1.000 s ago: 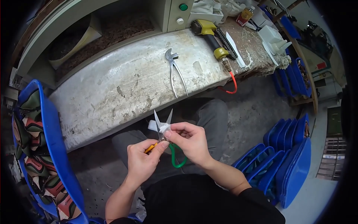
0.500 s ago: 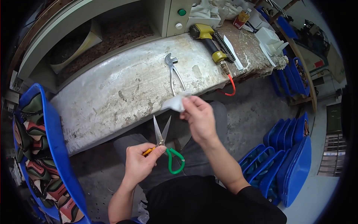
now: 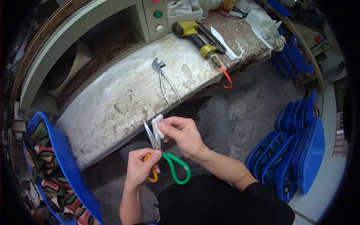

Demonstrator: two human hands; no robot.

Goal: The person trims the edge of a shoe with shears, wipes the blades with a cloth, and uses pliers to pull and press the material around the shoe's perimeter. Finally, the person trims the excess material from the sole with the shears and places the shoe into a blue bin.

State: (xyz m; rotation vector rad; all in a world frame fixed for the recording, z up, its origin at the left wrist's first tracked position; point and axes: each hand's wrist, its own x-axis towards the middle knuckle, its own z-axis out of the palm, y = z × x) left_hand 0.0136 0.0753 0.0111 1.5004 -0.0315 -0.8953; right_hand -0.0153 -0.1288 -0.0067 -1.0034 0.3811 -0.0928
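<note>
My left hand (image 3: 139,168) grips a pair of scissors (image 3: 153,140) near the pivot. One scissor handle is green, the other orange, and the blades point away from me. Pinched in my right hand (image 3: 187,139) is a small folded white piece (image 3: 158,126), perhaps cloth or thin sheet; its exact kind is not clear. This piece is right beside the blades and covers part of one of them. Beyond my hands, metal pincers (image 3: 163,80) lie on the worktable (image 3: 116,107).
A yellow and black air nail gun (image 3: 197,37) with a red hose (image 3: 227,78) lies at the back right, near a white-bladed tool (image 3: 224,43). At left, a blue bin (image 3: 71,161) holds shoe parts. Blue bins (image 3: 311,153) stand at right. A grey machine (image 3: 123,22) backs the table.
My right hand has brought the white piece down and left to the scissor blades. The scissors have turned slightly and their blades are closer together. The camera view has shifted.
</note>
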